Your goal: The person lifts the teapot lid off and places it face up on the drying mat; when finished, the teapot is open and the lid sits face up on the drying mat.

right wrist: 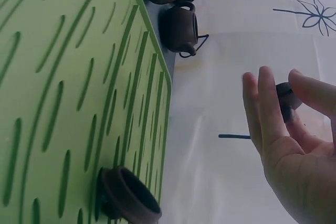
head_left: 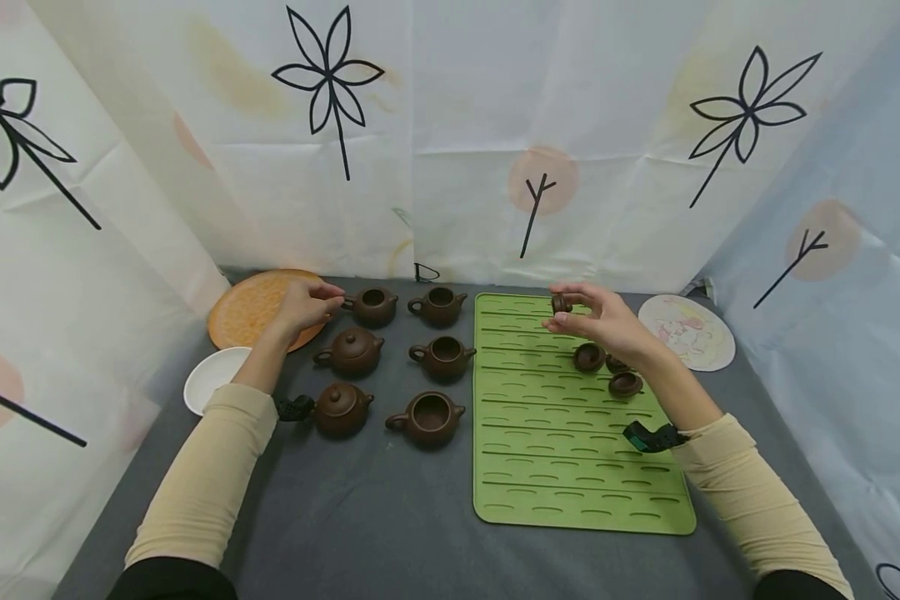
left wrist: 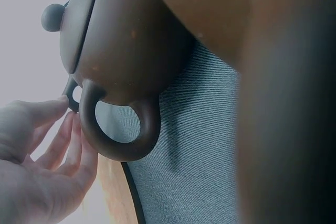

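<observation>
At the back left of the group, my left hand (head_left: 309, 307) pinches the handle of a small brown teapot (head_left: 375, 308) without a lid. In the left wrist view, a lidded teapot (left wrist: 131, 40) partly hides that teapot. My right hand (head_left: 606, 323) holds a small brown teapot lid (head_left: 561, 303) between thumb and fingers, above the far part of the green mat (head_left: 570, 492). Beneath that hand, more lids (head_left: 588, 357) lie on the mat, one partly covered. Two teapots (head_left: 354, 353) in the left column wear lids. The right column's teapots (head_left: 430, 419) stand lidless.
Behind my left arm lie a round orange-brown board (head_left: 242, 310) and a white dish (head_left: 212, 382). Beyond the mat's right edge rests a round plate with a cartoon print (head_left: 687, 333). White patterned curtains (head_left: 465, 108) enclose the grey tabletop (head_left: 345, 517) at the back and sides.
</observation>
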`<action>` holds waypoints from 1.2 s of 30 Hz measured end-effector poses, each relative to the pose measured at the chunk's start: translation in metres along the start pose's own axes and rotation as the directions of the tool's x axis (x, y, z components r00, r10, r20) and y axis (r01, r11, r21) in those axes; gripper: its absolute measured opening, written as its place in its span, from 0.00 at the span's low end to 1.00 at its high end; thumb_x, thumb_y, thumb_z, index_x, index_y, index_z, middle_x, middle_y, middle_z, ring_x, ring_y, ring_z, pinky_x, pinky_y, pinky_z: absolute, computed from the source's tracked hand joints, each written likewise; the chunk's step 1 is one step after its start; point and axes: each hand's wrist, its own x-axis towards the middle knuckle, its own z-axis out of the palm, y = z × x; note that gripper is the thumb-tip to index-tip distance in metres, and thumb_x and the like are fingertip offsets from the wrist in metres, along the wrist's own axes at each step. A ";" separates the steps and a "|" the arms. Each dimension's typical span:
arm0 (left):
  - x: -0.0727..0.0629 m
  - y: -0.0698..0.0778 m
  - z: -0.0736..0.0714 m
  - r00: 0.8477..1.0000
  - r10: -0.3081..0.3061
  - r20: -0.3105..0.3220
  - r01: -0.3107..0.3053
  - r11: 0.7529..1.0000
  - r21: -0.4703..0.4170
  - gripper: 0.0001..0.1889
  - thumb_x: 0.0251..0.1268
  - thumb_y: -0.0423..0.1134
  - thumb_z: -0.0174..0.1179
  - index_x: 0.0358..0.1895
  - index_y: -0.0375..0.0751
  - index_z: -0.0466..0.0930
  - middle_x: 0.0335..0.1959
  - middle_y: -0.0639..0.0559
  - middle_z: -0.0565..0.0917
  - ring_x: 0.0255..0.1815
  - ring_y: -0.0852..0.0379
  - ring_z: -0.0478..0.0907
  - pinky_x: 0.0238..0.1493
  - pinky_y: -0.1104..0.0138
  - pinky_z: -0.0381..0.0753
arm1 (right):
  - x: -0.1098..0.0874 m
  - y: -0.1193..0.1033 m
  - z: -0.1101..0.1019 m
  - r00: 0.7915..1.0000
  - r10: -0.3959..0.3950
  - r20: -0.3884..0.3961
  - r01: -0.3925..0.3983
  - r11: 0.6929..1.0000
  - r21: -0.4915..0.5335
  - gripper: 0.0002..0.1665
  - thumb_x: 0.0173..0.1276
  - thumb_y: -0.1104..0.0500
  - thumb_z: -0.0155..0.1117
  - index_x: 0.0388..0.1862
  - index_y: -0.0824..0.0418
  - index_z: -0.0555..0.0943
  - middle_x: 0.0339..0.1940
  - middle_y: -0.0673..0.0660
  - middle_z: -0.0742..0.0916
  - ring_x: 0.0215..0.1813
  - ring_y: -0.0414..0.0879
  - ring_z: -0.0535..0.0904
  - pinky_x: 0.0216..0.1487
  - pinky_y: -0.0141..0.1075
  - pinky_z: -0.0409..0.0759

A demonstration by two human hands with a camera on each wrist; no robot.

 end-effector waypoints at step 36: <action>-0.001 -0.002 0.002 0.998 0.052 -0.043 -0.050 0.998 0.047 0.18 0.86 0.40 0.58 0.66 0.33 0.84 0.62 0.32 0.83 0.54 0.40 0.84 0.50 0.59 0.90 | -0.087 0.061 0.011 0.984 0.174 0.037 -0.173 0.984 -0.037 0.35 0.81 0.72 0.60 0.81 0.78 0.60 0.72 0.84 0.71 0.52 0.46 0.93 0.55 0.41 0.94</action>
